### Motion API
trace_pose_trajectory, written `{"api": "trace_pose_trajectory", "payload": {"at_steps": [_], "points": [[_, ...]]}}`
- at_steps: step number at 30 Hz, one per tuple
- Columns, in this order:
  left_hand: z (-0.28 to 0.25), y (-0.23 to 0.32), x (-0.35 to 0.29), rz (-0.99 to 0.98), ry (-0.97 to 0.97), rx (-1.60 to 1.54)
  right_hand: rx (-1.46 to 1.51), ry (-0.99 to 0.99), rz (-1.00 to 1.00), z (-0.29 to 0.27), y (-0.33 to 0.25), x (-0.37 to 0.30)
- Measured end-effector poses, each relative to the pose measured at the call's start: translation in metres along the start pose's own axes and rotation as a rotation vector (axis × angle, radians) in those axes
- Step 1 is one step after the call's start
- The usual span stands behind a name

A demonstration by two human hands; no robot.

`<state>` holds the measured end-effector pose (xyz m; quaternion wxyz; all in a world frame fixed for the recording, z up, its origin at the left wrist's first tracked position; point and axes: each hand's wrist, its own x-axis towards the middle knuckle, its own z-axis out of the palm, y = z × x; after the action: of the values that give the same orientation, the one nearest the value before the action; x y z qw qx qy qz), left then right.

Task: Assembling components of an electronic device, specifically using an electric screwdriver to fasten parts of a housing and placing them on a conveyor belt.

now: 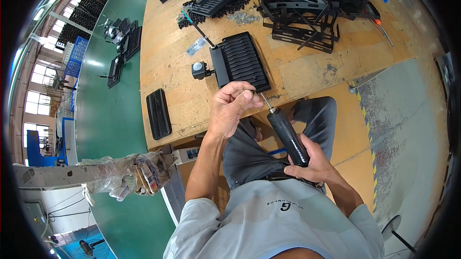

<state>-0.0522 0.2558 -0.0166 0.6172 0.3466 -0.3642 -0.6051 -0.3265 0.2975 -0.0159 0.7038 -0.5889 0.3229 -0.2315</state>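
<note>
– what does the right hand [313, 159] have?
– it's clamped round the black electric screwdriver [289, 136]; the bit [266, 100] points to eleven o'clock.
– and the left hand [229, 108]?
– thumb and forefinger together, near the bit's tip; i cannot tell whether they pinch a small part.
– the floodlight [241, 62]?
– twelve o'clock from the left hand, fins up on the wooden workbench [180, 79]; its motion sensor [198, 70] sits at nine, a pile of black brackets [302, 5] towards two.

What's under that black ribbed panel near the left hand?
The black ribbed rectangular panel lies on a brown wooden tabletop, visible around it. Anything directly beneath is covered, so I can't tell.
</note>
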Motion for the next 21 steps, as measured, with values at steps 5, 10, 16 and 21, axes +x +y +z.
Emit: {"api": "trace_pose_trajectory", "payload": {"at_steps": [5, 10, 16, 21], "points": [[-0.004, -0.002, -0.002, -0.005, -0.018, 0.009, -0.024, -0.023, 0.079, 0.0, -0.004, -0.001], [-0.011, -0.002, 0.0, -0.017, -0.056, 0.089, -0.045, -0.032, 0.121, 0.001, -0.004, 0.001], [-0.019, 0.019, 0.001, -0.08, -0.123, 0.41, 0.21, -0.168, 0.26, -0.012, -0.014, 0.004], [-0.005, 0.055, 0.013, -0.239, -0.344, 0.691, 0.869, -0.46, 0.384, -0.017, 0.011, -0.002]]}}
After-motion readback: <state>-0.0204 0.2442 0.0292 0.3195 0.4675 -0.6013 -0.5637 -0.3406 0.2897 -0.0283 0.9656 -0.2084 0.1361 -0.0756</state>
